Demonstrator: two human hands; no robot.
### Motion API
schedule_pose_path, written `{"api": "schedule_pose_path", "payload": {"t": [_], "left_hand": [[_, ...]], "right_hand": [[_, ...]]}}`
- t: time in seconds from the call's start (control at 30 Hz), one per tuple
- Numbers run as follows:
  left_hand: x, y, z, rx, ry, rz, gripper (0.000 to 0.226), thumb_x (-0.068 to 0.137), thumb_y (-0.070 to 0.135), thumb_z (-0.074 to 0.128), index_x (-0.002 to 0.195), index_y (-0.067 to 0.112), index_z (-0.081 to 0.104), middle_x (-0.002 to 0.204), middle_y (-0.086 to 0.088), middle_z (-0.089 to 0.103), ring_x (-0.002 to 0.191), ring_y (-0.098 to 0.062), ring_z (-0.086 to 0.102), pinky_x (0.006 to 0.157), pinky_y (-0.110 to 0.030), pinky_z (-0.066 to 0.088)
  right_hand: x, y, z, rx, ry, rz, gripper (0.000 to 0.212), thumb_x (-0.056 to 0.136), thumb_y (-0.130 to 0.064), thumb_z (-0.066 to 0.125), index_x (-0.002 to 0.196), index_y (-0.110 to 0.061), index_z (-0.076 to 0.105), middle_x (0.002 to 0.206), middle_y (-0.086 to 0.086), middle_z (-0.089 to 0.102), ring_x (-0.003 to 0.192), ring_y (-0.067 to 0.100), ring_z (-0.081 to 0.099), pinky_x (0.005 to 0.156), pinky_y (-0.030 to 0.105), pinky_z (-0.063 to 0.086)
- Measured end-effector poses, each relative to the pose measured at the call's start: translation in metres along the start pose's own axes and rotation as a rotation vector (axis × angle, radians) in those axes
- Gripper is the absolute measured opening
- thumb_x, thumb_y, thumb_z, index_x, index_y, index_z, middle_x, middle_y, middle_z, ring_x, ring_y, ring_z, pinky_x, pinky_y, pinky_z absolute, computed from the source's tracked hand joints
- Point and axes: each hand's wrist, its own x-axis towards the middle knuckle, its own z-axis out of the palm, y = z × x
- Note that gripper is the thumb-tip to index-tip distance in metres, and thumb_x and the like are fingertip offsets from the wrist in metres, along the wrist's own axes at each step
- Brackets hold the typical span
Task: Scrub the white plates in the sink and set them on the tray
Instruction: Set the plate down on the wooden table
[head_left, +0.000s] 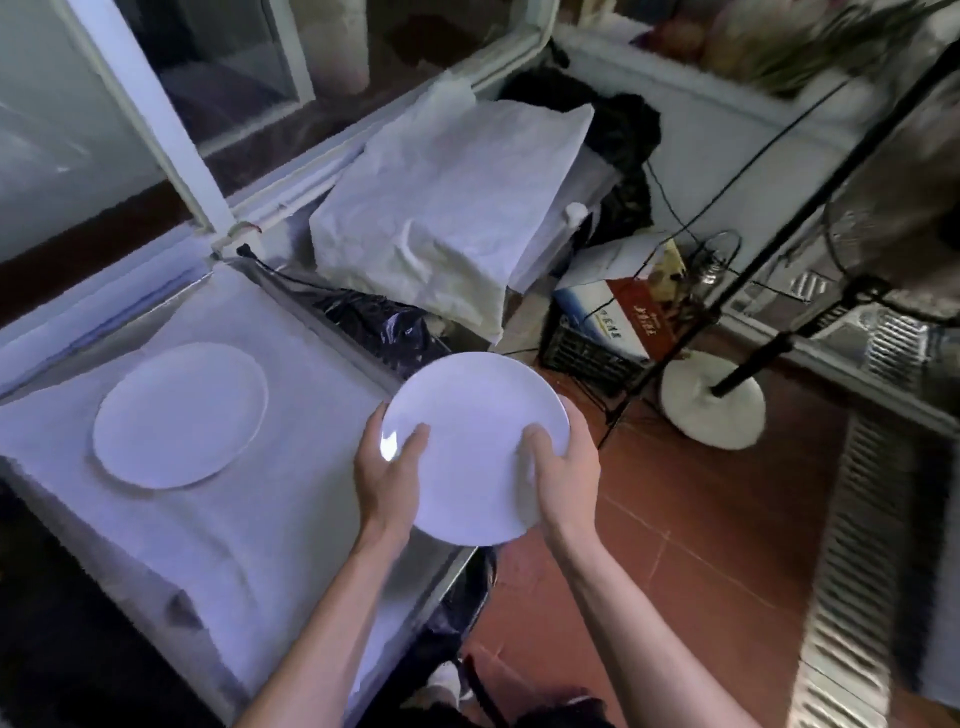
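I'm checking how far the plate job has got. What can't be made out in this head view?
- Sink: outside the frame.
- Fingers of left hand and right hand: hidden under the held plate.
- Whether the flat plate lies on a tray: white cloth covers the surface.
- Plates' cleanliness: too blurred.

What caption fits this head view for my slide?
Both hands, left hand and right hand, hold a white plate beside the cloth-covered surface where another plate lies.
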Motion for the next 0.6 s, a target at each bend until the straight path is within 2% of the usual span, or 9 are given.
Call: {"api": "schedule_pose_path", "payload": {"t": [0.07, 0.2, 0.3, 0.37, 0.43, 0.57, 0.6], "left_hand": [[-0.019, 0.001, 0.035, 0.063, -0.055, 0.021, 0.042, 0.089, 0.023, 0.073, 0.128, 0.036, 0.061, 0.118, 0.017, 0.069, 0.108, -0.001, 0.064, 0.088, -0.029, 0.054], [-0.067, 0.003, 0.103, 0.145, -0.125, 0.08, 0.051, 0.087, 0.011, 0.076, 0.133, 0.025, 0.06, 0.125, 0.007, 0.068, 0.116, -0.015, 0.062, 0.1, -0.041, 0.052], [-0.106, 0.005, 0.152, 0.154, -0.2, 0.126, 0.046, 0.087, 0.009, 0.075, 0.127, 0.026, 0.061, 0.117, 0.013, 0.068, 0.106, -0.007, 0.063, 0.093, -0.031, 0.053], [-0.133, 0.004, 0.184, 0.166, -0.246, 0.176, 0.045, 0.086, 0.008, 0.074, 0.123, 0.03, 0.061, 0.111, 0.02, 0.066, 0.096, 0.009, 0.062, 0.081, -0.015, 0.051], [-0.161, 0.002, 0.215, 0.172, -0.292, 0.213, 0.046, 0.086, 0.008, 0.074, 0.126, 0.027, 0.063, 0.109, 0.022, 0.065, 0.092, 0.015, 0.061, 0.069, -0.005, 0.047], [-0.214, -0.002, 0.278, 0.194, -0.425, 0.259, 0.046, 0.085, 0.011, 0.073, 0.127, 0.028, 0.062, 0.115, 0.014, 0.068, 0.102, -0.003, 0.065, 0.077, -0.025, 0.053], [-0.228, -0.003, 0.293, 0.211, -0.471, 0.271, 0.046, 0.086, 0.013, 0.073, 0.128, 0.028, 0.062, 0.117, 0.012, 0.068, 0.104, -0.006, 0.065, 0.08, -0.027, 0.053]], "right_hand": [[0.002, 0.008, -0.04, 0.022, 0.067, -0.005, 0.045, 0.09, -0.022, 0.06, 0.132, -0.038, 0.057, 0.123, -0.027, 0.062, 0.11, -0.008, 0.056, 0.088, 0.024, 0.047], [-0.003, 0.021, -0.123, 0.079, 0.193, 0.021, 0.045, 0.09, -0.02, 0.063, 0.131, -0.037, 0.058, 0.126, -0.02, 0.063, 0.115, 0.002, 0.058, 0.098, 0.037, 0.051], [-0.014, 0.034, -0.186, 0.118, 0.272, 0.026, 0.046, 0.089, -0.02, 0.063, 0.132, -0.036, 0.058, 0.127, -0.015, 0.064, 0.116, 0.009, 0.06, 0.098, 0.043, 0.053], [-0.02, 0.042, -0.228, 0.152, 0.325, 0.031, 0.048, 0.09, -0.021, 0.065, 0.136, -0.034, 0.056, 0.129, -0.013, 0.063, 0.117, 0.011, 0.06, 0.098, 0.042, 0.053], [-0.027, 0.049, -0.269, 0.176, 0.382, 0.02, 0.048, 0.09, -0.021, 0.066, 0.136, -0.033, 0.056, 0.129, -0.014, 0.063, 0.116, 0.009, 0.06, 0.096, 0.037, 0.053], [-0.045, 0.062, -0.35, 0.227, 0.521, 0.016, 0.046, 0.088, -0.02, 0.066, 0.13, -0.037, 0.06, 0.117, -0.027, 0.065, 0.105, -0.009, 0.059, 0.078, 0.007, 0.047], [-0.051, 0.067, -0.368, 0.238, 0.561, 0.028, 0.046, 0.088, -0.02, 0.066, 0.13, -0.038, 0.06, 0.115, -0.029, 0.065, 0.103, -0.013, 0.058, 0.075, 0.004, 0.045]]}}
